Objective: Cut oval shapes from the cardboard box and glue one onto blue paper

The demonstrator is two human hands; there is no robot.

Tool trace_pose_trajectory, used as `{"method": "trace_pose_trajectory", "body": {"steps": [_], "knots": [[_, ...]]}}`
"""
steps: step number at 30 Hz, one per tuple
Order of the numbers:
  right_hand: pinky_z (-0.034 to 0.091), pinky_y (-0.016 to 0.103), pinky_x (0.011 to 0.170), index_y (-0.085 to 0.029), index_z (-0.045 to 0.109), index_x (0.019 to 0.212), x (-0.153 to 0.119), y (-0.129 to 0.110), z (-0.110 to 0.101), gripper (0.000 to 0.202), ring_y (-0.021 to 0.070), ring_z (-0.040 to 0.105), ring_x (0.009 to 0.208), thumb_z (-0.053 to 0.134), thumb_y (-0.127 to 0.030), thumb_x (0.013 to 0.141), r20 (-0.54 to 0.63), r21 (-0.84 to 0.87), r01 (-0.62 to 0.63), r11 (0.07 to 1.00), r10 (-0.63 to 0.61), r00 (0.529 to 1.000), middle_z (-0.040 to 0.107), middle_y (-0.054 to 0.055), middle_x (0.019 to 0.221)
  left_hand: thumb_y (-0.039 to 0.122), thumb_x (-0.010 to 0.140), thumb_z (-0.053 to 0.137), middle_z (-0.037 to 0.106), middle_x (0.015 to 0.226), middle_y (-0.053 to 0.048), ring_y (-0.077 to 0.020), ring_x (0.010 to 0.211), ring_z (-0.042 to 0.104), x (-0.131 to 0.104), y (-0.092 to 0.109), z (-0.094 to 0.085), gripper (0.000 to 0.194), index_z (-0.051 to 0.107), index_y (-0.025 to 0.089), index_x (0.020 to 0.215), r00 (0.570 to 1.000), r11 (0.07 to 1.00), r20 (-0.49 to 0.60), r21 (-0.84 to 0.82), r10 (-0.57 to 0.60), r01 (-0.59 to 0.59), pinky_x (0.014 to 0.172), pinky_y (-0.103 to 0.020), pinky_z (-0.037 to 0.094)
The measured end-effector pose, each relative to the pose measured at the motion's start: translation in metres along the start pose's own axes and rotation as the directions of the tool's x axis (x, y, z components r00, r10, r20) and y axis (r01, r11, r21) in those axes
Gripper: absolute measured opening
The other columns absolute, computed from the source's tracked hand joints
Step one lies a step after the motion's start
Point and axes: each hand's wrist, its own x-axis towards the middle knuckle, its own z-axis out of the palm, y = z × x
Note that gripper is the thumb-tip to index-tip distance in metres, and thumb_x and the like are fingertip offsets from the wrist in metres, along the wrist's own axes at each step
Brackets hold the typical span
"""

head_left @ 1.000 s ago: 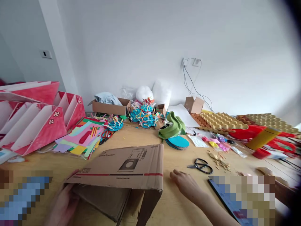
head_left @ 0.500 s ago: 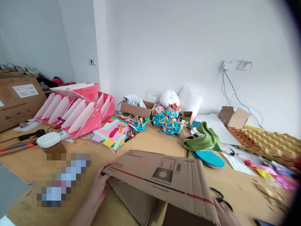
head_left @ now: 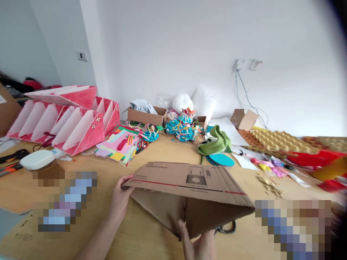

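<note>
A folded piece of brown cardboard box (head_left: 168,177) printed with a blender picture is held above the table, bent into a triangular shape whose open end faces me. My left hand (head_left: 121,193) is closed around its left corner. At the bottom fold is my right hand (head_left: 196,243), its thumb against the inner side and its other fingers partly hidden beneath the cardboard. Black-handled scissors (head_left: 230,228) lie just behind the lower right edge, partly covered.
Pink-and-white slotted racks (head_left: 78,133) stand at the left. Coloured paper sheets (head_left: 119,146), blue craft pieces (head_left: 185,133), green felt (head_left: 217,142) and egg trays (head_left: 282,141) line the back. A white-lidded jar (head_left: 38,160) is at the left; blurred patches hide some things.
My right hand has moved from the cardboard's right edge to the bottom fold in the middle. The cardboard is tilted so its inside shows more. The view has swung right.
</note>
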Motion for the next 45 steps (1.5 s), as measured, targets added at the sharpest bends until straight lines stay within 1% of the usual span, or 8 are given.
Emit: {"method": "trace_pose_trajectory", "body": {"steps": [3,11,22,24,27,32,38,45], "knots": [[0.054,0.037,0.064,-0.020,0.022,0.149,0.017,-0.016,-0.011,0.069,0.0308,0.067,0.087,0.048,-0.046,0.091,-0.208,-0.034,-0.049,0.998,0.041,0.977,0.066,0.016,0.105,0.031,0.048,0.086,0.071,0.094,-0.006,-0.0244,0.095,0.063,0.007,0.020,0.003,0.047,0.068,0.017,0.088,0.999,1.000,0.021,0.003,0.026,-0.026,0.085,-0.033,0.048],[0.057,0.027,0.064,-0.022,0.040,0.140,0.061,-0.032,-0.128,0.059,0.0203,0.069,0.076,0.056,-0.041,0.087,-0.203,0.093,0.009,0.996,0.010,0.979,0.071,0.008,0.095,0.032,0.059,0.084,0.055,0.137,-0.007,-0.0287,0.125,0.051,0.014,0.098,0.025,0.080,0.052,0.030,0.133,0.971,0.983,0.182,-0.131,0.154,-0.131,0.097,-0.036,0.047],[0.058,0.032,0.063,-0.022,0.052,0.120,0.047,-0.035,-0.145,0.068,0.0226,0.067,0.073,0.081,-0.045,0.062,-0.146,0.541,-0.276,0.794,0.412,0.899,0.070,0.005,0.083,0.040,0.079,0.066,0.052,0.141,-0.010,-0.0306,0.132,0.045,-0.019,0.132,0.062,0.063,0.049,0.019,0.135,0.674,0.836,0.708,0.227,0.211,-0.499,0.111,-0.047,0.036],[0.058,0.031,0.061,-0.024,0.053,0.116,0.038,-0.024,-0.128,0.064,0.0213,0.066,0.074,0.083,-0.040,0.061,-0.143,0.657,-0.260,0.707,0.456,0.878,0.069,0.003,0.089,0.033,0.080,0.063,0.051,0.143,-0.009,-0.0302,0.132,0.046,-0.035,0.137,0.067,0.059,0.048,0.021,0.136,0.589,0.742,0.766,0.233,0.258,-0.629,0.110,-0.048,0.037],[0.060,0.035,0.065,-0.028,0.053,0.117,0.028,-0.008,-0.098,0.065,0.0220,0.066,0.084,0.083,-0.032,0.060,-0.086,0.830,-0.231,0.508,0.525,0.847,0.066,0.001,0.104,0.012,0.073,0.055,0.041,0.151,-0.008,-0.0292,0.141,0.033,-0.061,0.128,0.069,0.070,0.042,0.023,0.141,0.312,0.469,0.889,0.129,0.336,-0.874,0.116,-0.051,0.028],[0.057,0.026,0.057,-0.026,0.059,0.105,0.024,0.015,-0.063,0.060,0.0143,0.063,0.069,0.083,-0.019,0.050,-0.117,0.955,-0.095,0.279,0.654,0.747,0.069,0.000,0.096,0.001,0.060,0.046,0.035,0.155,-0.008,-0.0276,0.145,0.021,-0.075,0.078,0.060,0.091,0.031,0.020,0.147,-0.055,0.175,0.996,-0.067,0.076,-0.982,0.115,-0.054,0.029],[0.056,0.022,0.058,-0.024,0.060,0.090,0.027,0.027,-0.047,0.051,0.0119,0.063,0.065,0.081,-0.011,0.046,-0.114,0.966,-0.079,0.245,0.682,0.722,0.068,-0.006,0.078,-0.007,0.062,0.040,0.035,0.154,-0.007,-0.0220,0.142,0.030,-0.042,0.009,0.034,0.097,0.019,0.022,0.152,-0.101,0.091,0.993,-0.095,-0.067,-0.991,0.114,-0.045,0.034],[0.060,0.025,0.065,-0.022,0.058,0.088,0.016,0.054,-0.046,0.056,0.0188,0.070,0.074,0.085,-0.012,0.040,0.017,0.921,-0.276,0.273,0.682,0.731,0.072,-0.003,0.077,-0.009,0.061,0.046,0.036,0.153,0.000,-0.0333,0.142,0.028,-0.038,-0.015,0.022,0.096,0.031,0.030,0.148,0.028,0.117,0.965,0.060,-0.262,-0.991,0.113,-0.060,0.027]]}}
